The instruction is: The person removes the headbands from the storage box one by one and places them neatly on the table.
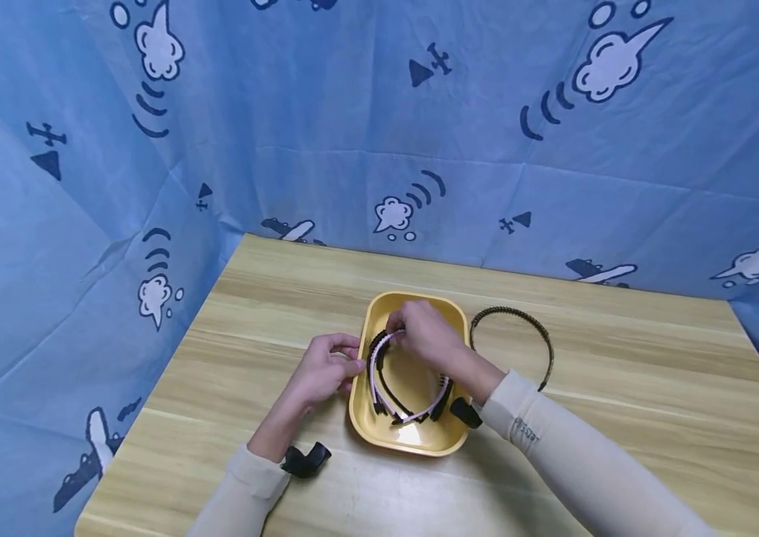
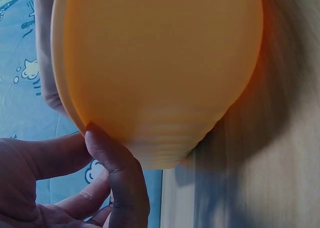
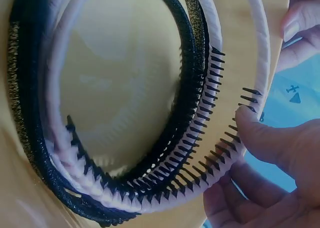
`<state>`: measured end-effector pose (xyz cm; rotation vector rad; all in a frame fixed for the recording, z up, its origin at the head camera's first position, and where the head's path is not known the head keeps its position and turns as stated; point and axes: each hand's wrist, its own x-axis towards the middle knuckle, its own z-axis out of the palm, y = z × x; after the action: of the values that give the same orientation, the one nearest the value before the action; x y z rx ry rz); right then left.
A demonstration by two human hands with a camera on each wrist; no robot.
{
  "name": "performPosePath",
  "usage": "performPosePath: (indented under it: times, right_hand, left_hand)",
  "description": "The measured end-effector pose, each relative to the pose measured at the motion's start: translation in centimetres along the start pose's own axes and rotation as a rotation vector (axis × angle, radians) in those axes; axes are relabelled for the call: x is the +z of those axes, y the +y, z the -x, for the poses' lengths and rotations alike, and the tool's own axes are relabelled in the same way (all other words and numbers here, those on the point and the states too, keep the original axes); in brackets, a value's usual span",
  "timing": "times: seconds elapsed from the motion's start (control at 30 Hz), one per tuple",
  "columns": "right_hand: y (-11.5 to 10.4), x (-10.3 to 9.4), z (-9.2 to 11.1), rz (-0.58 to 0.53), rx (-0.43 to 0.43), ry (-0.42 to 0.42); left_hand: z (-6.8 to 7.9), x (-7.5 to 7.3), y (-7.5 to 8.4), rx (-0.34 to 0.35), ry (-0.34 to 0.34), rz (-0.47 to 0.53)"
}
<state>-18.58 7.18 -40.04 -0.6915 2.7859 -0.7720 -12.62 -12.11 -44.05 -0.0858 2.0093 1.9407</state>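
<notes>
A yellow plastic tub (image 1: 406, 446) stands on the table. My left hand (image 1: 319, 373) pinches its left rim between thumb and fingers; the left wrist view shows the thumb (image 2: 102, 145) against the tub wall (image 2: 160, 62). Reaching into the tub, my right hand (image 1: 428, 334) pinches a pale pink headband (image 3: 263, 47) with black comb teeth along its inner side. Beneath it, more headbands lie overlapped in the tub: another pale one (image 3: 56, 82) and black ones (image 3: 22, 87), one with gold glitter.
To the right of the tub, a dark braided headband (image 1: 514, 309) lies on the wooden table (image 1: 621, 418), its lower part hidden by my right arm. A blue patterned cloth (image 1: 326, 97) hangs behind the table and along its left side.
</notes>
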Motion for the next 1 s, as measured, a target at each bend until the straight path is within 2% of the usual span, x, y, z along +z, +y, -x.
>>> performPosePath:
  times: [0.2,0.4,0.67,1.0]
  right_hand:
    - [-0.6,-0.3,0.3,0.012,0.02,-0.013]
    - [-0.3,-0.5,0.5,-0.041,-0.018,0.006]
    - [0.3,-0.6,0.8,-0.054,-0.025,0.014]
    - [0.7,0.0,1.3,-0.065,-0.089,0.018]
  left_hand:
    - [-0.1,-0.1,0.0,0.003,-0.006,-0.007]
    - [0.0,0.0,0.0,0.007,0.003,-0.017]
    - [0.1,0.0,0.2,0.013,0.001,-0.033]
    - [0.1,0.0,0.2,0.01,-0.007,-0.028]
